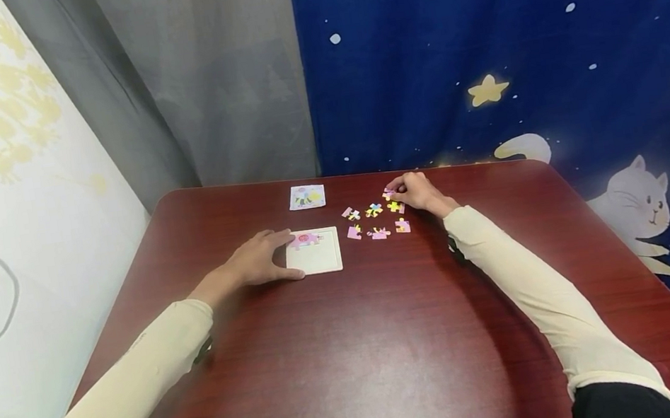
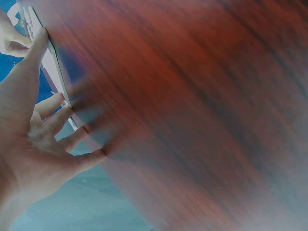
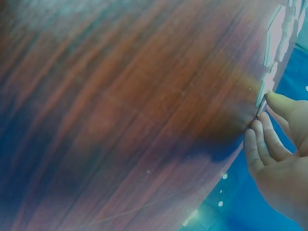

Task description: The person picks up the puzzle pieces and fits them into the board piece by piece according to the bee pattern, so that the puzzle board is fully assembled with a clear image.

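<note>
My left hand (image 1: 260, 259) rests at the left side of a white puzzle tray (image 1: 319, 260), thumb at its near corner and fingers by the far one. In the left wrist view the hand's fingers (image 2: 72, 140) are spread and fairly straight, and the tray's edge (image 2: 57, 72) shows beside the thumb. Several joined pink pieces (image 1: 306, 239) lie along the tray's far side. Over the far right of the loose pieces, my right hand (image 1: 419, 191) pinches a pink puzzle piece (image 1: 388, 194) between thumb and fingers. A yellow and pink piece (image 1: 396, 207) lies just below it.
Between the tray and my right hand lie several loose pieces, among them a pink corner piece (image 1: 354, 233) and a blue-yellow piece (image 1: 374, 210). A small picture card (image 1: 307, 197) lies behind the tray. The dark red table (image 1: 357, 363) ends at curtains (image 1: 393, 72).
</note>
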{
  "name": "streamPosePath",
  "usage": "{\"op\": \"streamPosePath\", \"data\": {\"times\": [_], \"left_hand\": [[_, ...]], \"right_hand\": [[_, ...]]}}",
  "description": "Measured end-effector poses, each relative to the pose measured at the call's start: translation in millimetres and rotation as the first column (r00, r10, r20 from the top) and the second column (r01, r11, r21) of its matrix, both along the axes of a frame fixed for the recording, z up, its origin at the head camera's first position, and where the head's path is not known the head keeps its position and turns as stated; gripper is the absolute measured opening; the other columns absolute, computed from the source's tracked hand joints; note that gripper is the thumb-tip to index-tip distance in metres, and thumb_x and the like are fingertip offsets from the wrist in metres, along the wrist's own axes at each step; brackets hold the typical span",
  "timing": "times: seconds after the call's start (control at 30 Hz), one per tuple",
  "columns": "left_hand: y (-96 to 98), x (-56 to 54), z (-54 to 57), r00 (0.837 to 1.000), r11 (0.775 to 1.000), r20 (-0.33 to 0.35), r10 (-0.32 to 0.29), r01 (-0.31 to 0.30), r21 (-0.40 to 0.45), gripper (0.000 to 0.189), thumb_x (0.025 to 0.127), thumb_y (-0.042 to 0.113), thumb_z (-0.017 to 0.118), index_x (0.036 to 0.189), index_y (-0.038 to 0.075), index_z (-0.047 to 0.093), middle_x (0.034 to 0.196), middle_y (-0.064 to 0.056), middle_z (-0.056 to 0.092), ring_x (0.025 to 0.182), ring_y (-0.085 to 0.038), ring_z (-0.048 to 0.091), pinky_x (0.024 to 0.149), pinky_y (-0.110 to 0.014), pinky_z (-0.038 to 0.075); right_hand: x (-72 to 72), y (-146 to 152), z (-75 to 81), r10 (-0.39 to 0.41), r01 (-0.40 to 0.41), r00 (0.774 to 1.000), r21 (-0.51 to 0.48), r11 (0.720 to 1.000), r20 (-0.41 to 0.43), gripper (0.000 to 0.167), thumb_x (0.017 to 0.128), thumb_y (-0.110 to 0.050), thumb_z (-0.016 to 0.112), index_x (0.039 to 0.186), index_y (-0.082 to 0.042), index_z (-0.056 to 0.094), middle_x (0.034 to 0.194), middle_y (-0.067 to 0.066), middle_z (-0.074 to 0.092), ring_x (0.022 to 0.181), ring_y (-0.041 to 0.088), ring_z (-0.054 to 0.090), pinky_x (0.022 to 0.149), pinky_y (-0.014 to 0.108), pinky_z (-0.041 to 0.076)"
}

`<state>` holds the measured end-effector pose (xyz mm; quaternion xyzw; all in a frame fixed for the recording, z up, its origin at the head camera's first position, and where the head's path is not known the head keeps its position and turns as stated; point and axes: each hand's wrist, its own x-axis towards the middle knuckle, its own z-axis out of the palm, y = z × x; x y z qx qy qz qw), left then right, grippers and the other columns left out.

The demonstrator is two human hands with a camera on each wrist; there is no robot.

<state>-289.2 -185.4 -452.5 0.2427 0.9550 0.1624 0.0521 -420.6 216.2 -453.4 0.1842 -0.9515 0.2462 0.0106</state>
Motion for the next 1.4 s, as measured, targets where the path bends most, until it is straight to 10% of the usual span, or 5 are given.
{"op": "streamPosePath", "data": {"times": [0.47, 1.4], "left_hand": [[0.6, 1.6, 0.4, 1.000, 1.000, 0.010, 0.000, 0.000, 0.002, 0.099, 0.078, 0.066, 0.082, 0.155, 0.011, 0.050, 0.157, -0.015, 0.049, 0.146, -0.040, 0.040, 0.110, -0.064, 0.039], [-0.4, 1.4, 0.6, 1.000, 1.000, 0.003, -0.004, 0.004, 0.007, 0.099, 0.079, 0.064, 0.082, 0.154, 0.008, 0.050, 0.158, -0.015, 0.047, 0.146, -0.042, 0.039, 0.113, -0.062, 0.037]], "right_hand": [[10.3, -9.0, 4.8, 0.084, -0.089, 0.993, -0.058, 0.994, -0.081, 0.023, 0.098, -0.012, 0.074, 0.117, -0.001, 0.078, 0.105, 0.016, 0.075, 0.078, 0.023, 0.068, 0.078, 0.034, 0.053], [48.8, -59.0, 11.5, 0.348, -0.356, 0.919, -0.011, 0.935, -0.187, 0.019, 0.096, -0.010, 0.075, 0.113, -0.001, 0.080, 0.111, 0.013, 0.076, 0.110, 0.026, 0.069, 0.097, 0.041, 0.054]]}}
